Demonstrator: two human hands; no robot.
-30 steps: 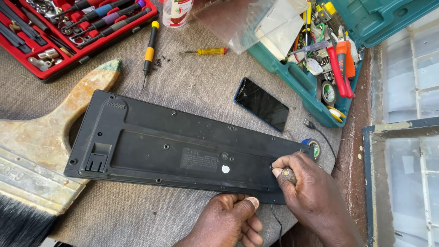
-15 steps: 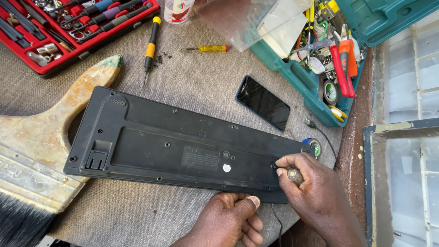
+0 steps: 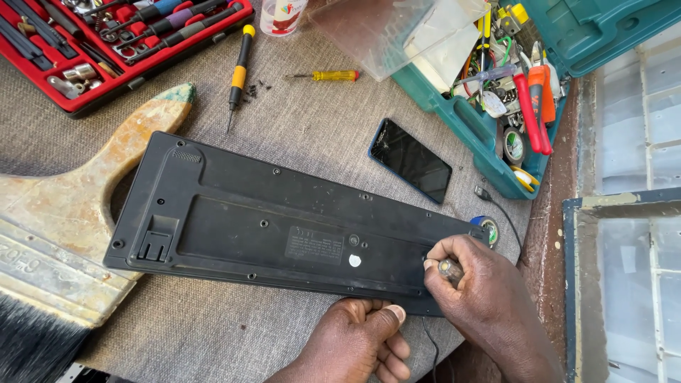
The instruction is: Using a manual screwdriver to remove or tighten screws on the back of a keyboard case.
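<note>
Looking down at the bench, left to right:

Brush: huge worn paintbrush (image 3: 64,220) on the far left, handle tucked under the keyboard's corner.
Red tray: socket and bit set (image 3: 106,42) top left, with a yellow-and-black screwdriver (image 3: 238,67) just beside it.
Keyboard: black keyboard (image 3: 284,227) flipped face down across the cloth, middle of everything.
Left hand: left hand (image 3: 362,340) curled at the near edge, thumb pressed on the rim.
Phone: dark phone (image 3: 411,160) lying above the keyboard.
Right hand: right hand (image 3: 482,298) pinching a small screwdriver (image 3: 448,269) upright on the keyboard's right end.
Teal case: teal toolbox (image 3: 496,92) top right, crammed with pliers and bits.
</note>
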